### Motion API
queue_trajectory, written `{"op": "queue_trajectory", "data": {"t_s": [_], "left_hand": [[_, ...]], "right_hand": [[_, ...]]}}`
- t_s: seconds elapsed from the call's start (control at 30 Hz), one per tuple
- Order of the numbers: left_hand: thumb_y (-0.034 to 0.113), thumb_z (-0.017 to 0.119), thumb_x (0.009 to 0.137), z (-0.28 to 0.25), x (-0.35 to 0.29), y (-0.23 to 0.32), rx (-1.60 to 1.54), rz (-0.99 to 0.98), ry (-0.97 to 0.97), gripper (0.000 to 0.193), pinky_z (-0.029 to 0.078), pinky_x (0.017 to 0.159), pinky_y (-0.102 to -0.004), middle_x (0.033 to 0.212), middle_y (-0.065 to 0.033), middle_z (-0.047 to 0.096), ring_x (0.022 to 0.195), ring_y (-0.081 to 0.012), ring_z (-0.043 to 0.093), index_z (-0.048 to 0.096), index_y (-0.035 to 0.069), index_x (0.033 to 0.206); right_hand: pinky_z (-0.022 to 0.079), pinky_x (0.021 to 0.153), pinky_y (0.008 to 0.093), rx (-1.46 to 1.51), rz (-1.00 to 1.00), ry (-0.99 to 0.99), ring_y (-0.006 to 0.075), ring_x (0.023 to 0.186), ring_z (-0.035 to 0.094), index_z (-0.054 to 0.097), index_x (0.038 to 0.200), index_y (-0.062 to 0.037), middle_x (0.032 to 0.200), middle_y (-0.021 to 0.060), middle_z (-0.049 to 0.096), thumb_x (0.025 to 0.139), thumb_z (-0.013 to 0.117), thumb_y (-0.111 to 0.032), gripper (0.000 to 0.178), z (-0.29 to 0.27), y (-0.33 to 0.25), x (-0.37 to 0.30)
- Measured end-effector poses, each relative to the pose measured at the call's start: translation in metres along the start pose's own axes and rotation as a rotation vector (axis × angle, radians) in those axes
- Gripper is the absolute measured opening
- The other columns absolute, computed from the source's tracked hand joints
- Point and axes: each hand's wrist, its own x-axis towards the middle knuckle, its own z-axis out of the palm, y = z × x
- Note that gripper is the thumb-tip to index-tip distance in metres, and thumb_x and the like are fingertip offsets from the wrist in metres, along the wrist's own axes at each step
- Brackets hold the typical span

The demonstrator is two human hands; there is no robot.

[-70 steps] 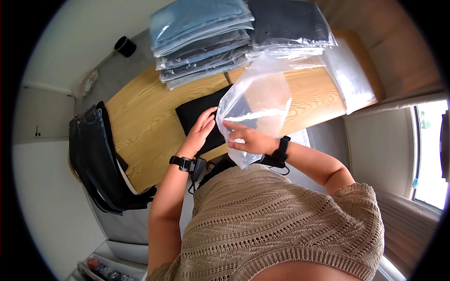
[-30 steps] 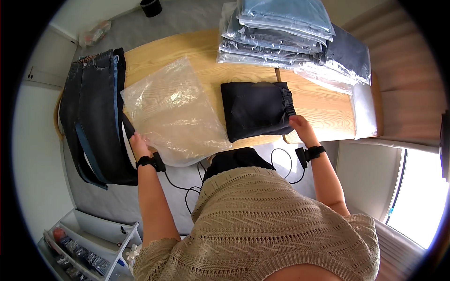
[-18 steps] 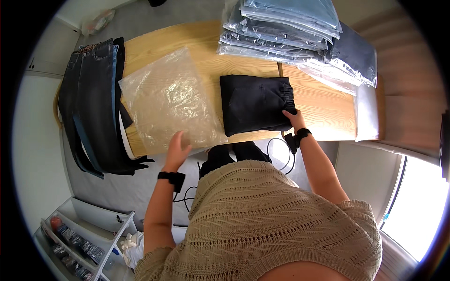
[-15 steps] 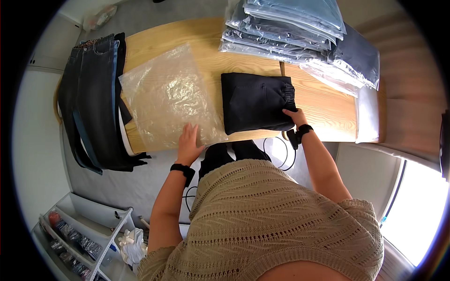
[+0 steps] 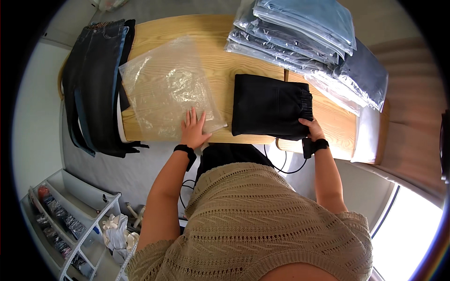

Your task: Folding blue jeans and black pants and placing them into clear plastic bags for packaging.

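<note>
See folded black trousers [image 5: 267,103] lying at the front edge of the wooden table [image 5: 218,65], right of middle, across the seam. Likely soft, limp, modest in weight, not fragile; not slippery by the look of the matte cloth, but prone to unfolding if lifted by one corner. Best to take hold at the gathered waistband [image 5: 306,103], probably the bulkiest part, plus the opposite fold, pinching through all layers. Grasped now by the right hand [image 5: 315,129] at the waistband's front corner, with thumb on top and other fingers mostly hidden. To the left, apart from the trousers, a clear plastic bag [image 5: 164,89], flat near the front edge. Likely very light, thin and slick, apt to slide or crease; best held by an edge. Covered near its front right corner by the left hand [image 5: 192,131], palm down, with spread fingers, clenching nothing; cannot tell how firmly pressed. Toward the back edge, right side, a stack of bagged garments [image 5: 290,33], probably slippery. Over the left end, draped dark jeans [image 5: 96,84], likely heavier and floppy.
</note>
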Motion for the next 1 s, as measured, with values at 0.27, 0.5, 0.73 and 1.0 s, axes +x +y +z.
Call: {"op": "queue_trajectory", "data": {"t_s": [0.27, 0.5, 0.73, 1.0], "left_hand": [[0.047, 0.064, 0.078, -0.010, 0.051, 0.088, -0.241, 0.061, -0.077, 0.074, 0.030, 0.102, -0.0487, 0.138, -0.0207, 0.036, 0.128, -0.0332, 0.035, 0.039, 0.007, 0.135], [0.047, 0.063, 0.079, 0.058, 0.073, 0.113, -0.522, 0.028, 0.068, 0.064, 0.048, 0.078, -0.0443, 0.095, -0.0249, 0.063, 0.089, -0.0400, 0.060, 0.057, -0.009, 0.107], [0.030, 0.074, 0.074, -0.009, 0.048, 0.125, -1.160, -0.185, -0.209, 0.052, 0.048, 0.072, -0.0301, 0.093, -0.0128, 0.061, 0.082, -0.0203, 0.061, 0.054, -0.008, 0.103], [0.021, 0.073, 0.077, -0.037, -0.048, 0.021, -1.478, -0.382, 0.028, 0.064, 0.044, 0.090, -0.0324, 0.114, -0.0174, 0.052, 0.103, -0.0219, 0.053, 0.037, -0.008, 0.121]], "right_hand": [[0.053, 0.077, 0.0340, 0.051, 0.073, 0.075, 0.0236, 0.086, 0.064, 0.056, 0.114, -0.0020, 0.100, 0.0107, 0.065, 0.072, 0.074, -0.012, 0.047, -0.039, 0.017, -0.008], [0.052, 0.077, 0.0334, 0.030, 0.078, 0.179, 0.0233, 0.088, 0.063, 0.054, 0.114, 0.0006, 0.103, 0.0132, 0.063, 0.074, 0.073, -0.010, 0.046, -0.018, 0.025, -0.013], [0.051, 0.083, 0.0316, 0.026, -0.115, 0.105, 0.0229, 0.092, 0.062, 0.051, 0.116, 0.0021, 0.104, 0.0118, 0.062, 0.078, 0.067, -0.003, 0.041, 0.000, -0.019, -0.059], [0.050, 0.084, 0.0299, -0.057, -0.171, -0.278, 0.0183, 0.090, 0.062, 0.052, 0.117, 0.0016, 0.103, 0.0087, 0.063, 0.075, 0.071, 0.000, 0.046, 0.129, -0.030, -0.043]]}}
